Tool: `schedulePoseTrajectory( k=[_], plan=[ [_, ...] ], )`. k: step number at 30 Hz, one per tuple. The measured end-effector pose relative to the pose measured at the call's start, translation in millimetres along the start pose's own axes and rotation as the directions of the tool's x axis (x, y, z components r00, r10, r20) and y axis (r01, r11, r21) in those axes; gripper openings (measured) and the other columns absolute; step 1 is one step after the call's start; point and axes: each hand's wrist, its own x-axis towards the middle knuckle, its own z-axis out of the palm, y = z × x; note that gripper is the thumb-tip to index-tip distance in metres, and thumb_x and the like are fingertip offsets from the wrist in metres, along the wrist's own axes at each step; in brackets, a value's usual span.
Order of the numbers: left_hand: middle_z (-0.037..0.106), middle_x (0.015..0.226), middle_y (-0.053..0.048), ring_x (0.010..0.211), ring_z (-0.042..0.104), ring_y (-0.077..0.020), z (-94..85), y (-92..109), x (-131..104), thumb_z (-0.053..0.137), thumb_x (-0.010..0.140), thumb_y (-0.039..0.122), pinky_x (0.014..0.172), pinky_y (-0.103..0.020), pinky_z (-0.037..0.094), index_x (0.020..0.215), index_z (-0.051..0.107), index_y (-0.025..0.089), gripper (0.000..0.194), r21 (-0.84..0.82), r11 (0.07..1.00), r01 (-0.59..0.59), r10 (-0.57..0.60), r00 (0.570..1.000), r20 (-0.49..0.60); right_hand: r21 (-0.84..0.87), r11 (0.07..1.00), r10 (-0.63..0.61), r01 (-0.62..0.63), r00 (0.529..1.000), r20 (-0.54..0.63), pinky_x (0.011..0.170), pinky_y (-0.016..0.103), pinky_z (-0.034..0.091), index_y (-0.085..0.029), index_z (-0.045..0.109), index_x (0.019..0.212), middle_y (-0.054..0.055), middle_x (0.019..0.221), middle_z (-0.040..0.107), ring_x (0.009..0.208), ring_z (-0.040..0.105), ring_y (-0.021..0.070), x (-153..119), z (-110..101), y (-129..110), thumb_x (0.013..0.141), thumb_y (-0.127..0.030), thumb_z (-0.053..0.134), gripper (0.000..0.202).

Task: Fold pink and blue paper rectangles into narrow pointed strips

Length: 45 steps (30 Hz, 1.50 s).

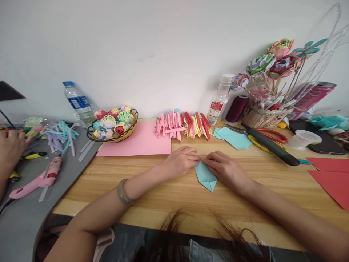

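Observation:
A light blue paper (206,176) with folded lower corners lies on the wooden table (152,196), its point toward me. My left hand (183,161) rests at the paper's upper left edge, fingers bent together on it. Over the upper right edge, my right hand (225,168) has its fingertips pressed together on the same paper. The top of the sheet is partly hidden by the fingers of both hands. Behind the hands stand folded pink, red and yellow paper pieces (170,125). More light blue sheets (236,138) lie to the right.
Pink sheets (136,143) and a basket of paper flowers (133,125) sit at back left. A dark-handled tool (272,145), thread spool (304,139) and red paper (331,185) are right. Another person's hand (12,147) and a pink glue gun (35,185) are far left.

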Motion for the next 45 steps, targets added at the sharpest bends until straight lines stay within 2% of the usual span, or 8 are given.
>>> schedulePoseTrajectory(
  k=[9,15,19,22,25,33,39,45],
  plan=[
    [0.063,0.112,0.001,0.115,0.046,-0.0233,-1.8,-0.7,-0.8,0.045,0.089,0.014,0.098,-0.044,0.034,0.100,0.065,0.020,0.025,0.006,1.000,0.012,-0.012,0.998,0.065,0.057,0.998,-0.007,0.001,0.994,0.106,0.070,0.035,0.043,-0.021,0.067,0.100,0.008,0.086,0.060,0.081,0.051,0.0199,0.4,-15.8,11.2,0.085,-0.009,0.041,0.032],
    [0.063,0.112,0.000,0.116,0.045,-0.0231,-1.7,-0.9,-1.6,0.043,0.089,0.015,0.098,-0.046,0.033,0.101,0.065,0.020,0.025,0.026,1.000,0.009,-0.011,0.997,0.073,0.079,0.996,-0.063,0.044,0.962,0.264,0.074,0.037,0.040,-0.028,0.067,0.097,0.006,0.089,0.061,0.086,0.052,0.0208,0.6,-36.9,23.6,0.085,-0.013,0.042,0.031],
    [0.066,0.106,-0.002,0.112,0.047,-0.0230,-2.8,3.3,-2.9,0.042,0.090,0.018,0.100,-0.048,0.028,0.098,0.065,0.018,0.025,0.064,0.997,0.040,-0.040,0.999,0.000,0.060,0.995,0.059,-0.075,0.970,0.236,0.070,0.035,0.041,-0.021,0.066,0.075,0.007,0.082,0.061,0.077,0.054,0.0192,1.1,-46.2,27.0,0.083,-0.013,0.040,0.028],
    [0.066,0.096,-0.005,0.105,0.048,-0.0229,-6.9,7.3,-3.4,0.045,0.089,0.024,0.100,-0.047,0.029,0.096,0.065,0.015,0.023,0.090,0.992,0.091,-0.088,0.995,-0.040,0.132,0.976,0.131,-0.172,0.952,0.275,0.065,0.030,0.042,-0.020,0.063,0.082,0.005,0.086,0.061,0.072,0.056,0.0170,2.0,-49.4,23.3,0.079,-0.011,0.041,0.024],
    [0.062,0.090,-0.007,0.099,0.049,-0.0216,-10.6,8.7,-3.5,0.050,0.086,0.027,0.096,-0.043,0.034,0.092,0.065,0.015,0.021,0.099,0.989,0.115,-0.114,0.993,-0.014,0.194,0.958,0.134,-0.210,0.930,0.342,0.063,0.029,0.043,-0.022,0.059,0.092,0.004,0.091,0.061,0.073,0.057,0.0170,1.9,-50.2,18.6,0.076,-0.015,0.048,0.021],
    [0.061,0.085,-0.005,0.095,0.049,-0.0199,-6.3,4.1,-5.0,0.048,0.088,0.028,0.088,-0.036,0.039,0.082,0.066,0.016,0.022,0.080,0.993,0.092,-0.087,0.994,-0.063,0.217,0.967,0.092,-0.134,0.977,0.194,0.075,0.036,0.045,-0.020,0.054,0.100,0.009,0.100,0.057,0.091,0.054,0.0216,-0.7,-31.0,32.0,0.081,-0.021,0.048,0.020],
    [0.063,0.088,-0.005,0.093,0.050,-0.0186,-4.0,0.0,-4.7,0.047,0.089,0.026,0.086,-0.033,0.041,0.086,0.064,0.015,0.021,0.095,0.992,0.078,-0.069,0.993,-0.091,0.236,0.969,0.029,-0.072,0.983,0.182,0.080,0.037,0.045,-0.019,0.057,0.102,0.009,0.098,0.060,0.093,0.054,0.0213,1.0,-22.1,38.8,0.087,-0.026,0.045,0.021],
    [0.062,0.078,-0.005,0.089,0.051,-0.0181,-2.9,0.5,1.0,0.046,0.089,0.024,0.084,-0.034,0.041,0.076,0.064,0.016,0.024,0.132,0.987,0.087,-0.076,0.993,-0.091,0.216,0.976,0.000,-0.032,0.989,0.145,0.079,0.036,0.045,-0.019,0.059,0.095,0.009,0.093,0.060,0.090,0.055,0.0203,2.7,-19.4,42.1,0.088,-0.028,0.043,0.020]
  ],
)
